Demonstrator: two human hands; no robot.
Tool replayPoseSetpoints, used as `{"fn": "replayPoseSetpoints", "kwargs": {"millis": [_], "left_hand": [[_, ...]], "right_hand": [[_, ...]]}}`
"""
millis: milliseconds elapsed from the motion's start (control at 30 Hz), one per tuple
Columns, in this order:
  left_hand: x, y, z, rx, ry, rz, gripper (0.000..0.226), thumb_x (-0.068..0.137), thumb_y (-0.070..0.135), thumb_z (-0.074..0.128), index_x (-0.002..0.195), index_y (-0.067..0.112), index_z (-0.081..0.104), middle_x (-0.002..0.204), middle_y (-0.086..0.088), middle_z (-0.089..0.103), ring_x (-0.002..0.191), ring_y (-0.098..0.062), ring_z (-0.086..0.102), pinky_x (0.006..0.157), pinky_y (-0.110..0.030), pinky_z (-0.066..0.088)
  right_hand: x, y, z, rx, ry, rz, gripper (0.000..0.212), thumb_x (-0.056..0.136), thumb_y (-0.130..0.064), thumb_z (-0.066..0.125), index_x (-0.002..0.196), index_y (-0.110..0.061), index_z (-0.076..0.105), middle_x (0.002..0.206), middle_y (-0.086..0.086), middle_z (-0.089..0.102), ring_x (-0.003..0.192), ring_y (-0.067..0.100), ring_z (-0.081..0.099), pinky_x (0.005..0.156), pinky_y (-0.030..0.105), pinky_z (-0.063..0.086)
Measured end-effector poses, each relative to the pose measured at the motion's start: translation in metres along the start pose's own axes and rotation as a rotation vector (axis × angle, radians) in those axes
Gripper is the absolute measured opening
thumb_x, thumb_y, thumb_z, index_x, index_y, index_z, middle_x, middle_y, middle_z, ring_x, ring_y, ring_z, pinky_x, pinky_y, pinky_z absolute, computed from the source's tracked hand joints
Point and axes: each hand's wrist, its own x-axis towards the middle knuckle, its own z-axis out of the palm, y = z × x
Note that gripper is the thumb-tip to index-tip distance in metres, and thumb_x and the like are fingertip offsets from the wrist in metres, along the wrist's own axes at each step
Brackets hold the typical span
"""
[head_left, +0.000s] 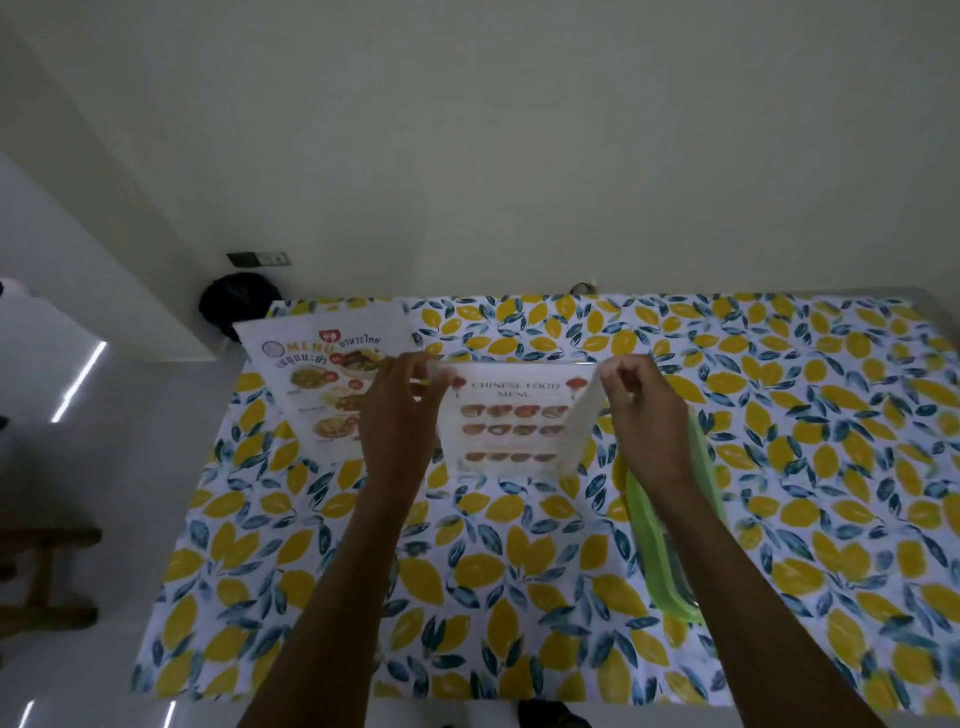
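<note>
A white sheet headed "Chinese Food Menu" (511, 415) stands up off the table at its middle, with rows of small dish pictures. My left hand (397, 415) pinches its top left corner. My right hand (644, 410) pinches its top right corner, where the paper's right side bends toward me. Both forearms reach in from the bottom of the view.
Two more menu sheets (322, 379) lie flat at the table's far left, overlapping. A green-rimmed clear plastic container (670, 571) lies under my right forearm. The table wears a lemon-print cloth (519, 571) and stands against a pale wall. A dark bag (234, 304) sits at the far left corner.
</note>
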Motion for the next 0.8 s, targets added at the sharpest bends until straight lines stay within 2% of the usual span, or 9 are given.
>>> {"fn": "replayPoseSetpoints", "kwargs": {"millis": [100, 200, 267, 333, 400, 500, 633, 733, 800], "left_hand": [[0.029, 0.001, 0.015, 0.029, -0.041, -0.037, 0.035, 0.088, 0.051, 0.060, 0.105, 0.020, 0.064, 0.103, 0.001, 0.067, 0.088, -0.018, 0.066, 0.070, -0.035, 0.053], [0.042, -0.003, 0.025, 0.006, -0.065, -0.093, 0.029, 0.088, 0.047, 0.062, 0.103, 0.022, 0.061, 0.105, 0.000, 0.066, 0.088, -0.020, 0.067, 0.070, -0.039, 0.054], [0.044, -0.005, 0.027, -0.024, -0.069, -0.109, 0.027, 0.084, 0.055, 0.057, 0.098, 0.032, 0.056, 0.102, 0.003, 0.066, 0.084, -0.019, 0.068, 0.069, -0.046, 0.056], [0.044, -0.006, 0.028, -0.024, -0.061, -0.111, 0.026, 0.082, 0.059, 0.053, 0.096, 0.037, 0.052, 0.100, 0.004, 0.067, 0.081, -0.017, 0.068, 0.068, -0.047, 0.057], [0.045, -0.006, 0.030, -0.011, -0.046, -0.102, 0.013, 0.086, 0.051, 0.058, 0.090, 0.042, 0.050, 0.098, 0.005, 0.067, 0.080, -0.016, 0.068, 0.068, -0.045, 0.057], [0.046, -0.006, 0.030, 0.002, -0.043, -0.119, 0.008, 0.088, 0.046, 0.061, 0.084, 0.043, 0.055, 0.095, 0.008, 0.067, 0.078, -0.013, 0.067, 0.065, -0.043, 0.057], [0.046, -0.014, 0.034, 0.017, -0.047, -0.164, 0.034, 0.085, 0.059, 0.052, 0.099, 0.031, 0.065, 0.094, 0.010, 0.068, 0.079, -0.010, 0.066, 0.056, -0.046, 0.058], [0.042, -0.015, 0.036, 0.022, -0.030, -0.156, 0.041, 0.085, 0.063, 0.049, 0.103, 0.030, 0.065, 0.098, 0.011, 0.068, 0.083, -0.010, 0.066, 0.064, -0.044, 0.058], [0.039, -0.015, 0.036, 0.014, -0.027, -0.153, 0.044, 0.086, 0.064, 0.047, 0.104, 0.028, 0.064, 0.103, 0.010, 0.065, 0.085, -0.012, 0.065, 0.069, -0.044, 0.057]], "right_hand": [[0.029, 0.003, 0.011, -0.027, -0.014, -0.027, 0.023, 0.101, -0.039, 0.051, 0.090, -0.019, 0.052, 0.072, -0.011, 0.054, 0.066, -0.006, 0.053, 0.058, 0.010, 0.036], [0.046, 0.011, 0.019, -0.040, -0.024, -0.040, 0.030, 0.102, -0.041, 0.049, 0.090, -0.014, 0.052, 0.067, -0.006, 0.051, 0.058, 0.003, 0.048, 0.052, 0.016, 0.033], [0.050, 0.018, 0.024, -0.039, -0.023, -0.052, 0.033, 0.102, -0.042, 0.048, 0.090, -0.012, 0.051, 0.066, -0.005, 0.049, 0.058, 0.008, 0.047, 0.054, 0.024, 0.035], [0.050, 0.022, 0.027, -0.028, -0.026, -0.043, 0.031, 0.102, -0.043, 0.047, 0.091, -0.013, 0.052, 0.069, -0.008, 0.050, 0.063, 0.010, 0.049, 0.055, 0.027, 0.037], [0.050, 0.024, 0.030, -0.024, -0.031, -0.021, 0.029, 0.101, -0.043, 0.047, 0.093, -0.016, 0.053, 0.073, -0.011, 0.052, 0.066, 0.009, 0.052, 0.057, 0.025, 0.037], [0.050, 0.024, 0.031, -0.020, -0.037, -0.011, 0.025, 0.101, -0.042, 0.048, 0.093, -0.019, 0.052, 0.075, -0.011, 0.055, 0.068, 0.005, 0.054, 0.057, 0.025, 0.039], [0.047, 0.026, 0.030, -0.006, -0.038, -0.017, 0.023, 0.102, -0.038, 0.050, 0.094, -0.016, 0.055, 0.082, -0.002, 0.064, 0.073, 0.015, 0.060, 0.063, 0.035, 0.048], [0.043, 0.026, 0.031, 0.000, -0.048, 0.002, 0.024, 0.101, -0.037, 0.050, 0.094, -0.015, 0.056, 0.082, -0.001, 0.064, 0.074, 0.017, 0.060, 0.065, 0.037, 0.049], [0.042, 0.026, 0.030, 0.015, -0.061, 0.022, 0.022, 0.101, -0.036, 0.051, 0.098, -0.015, 0.058, 0.087, -0.002, 0.065, 0.078, 0.016, 0.061, 0.067, 0.034, 0.047]]}}
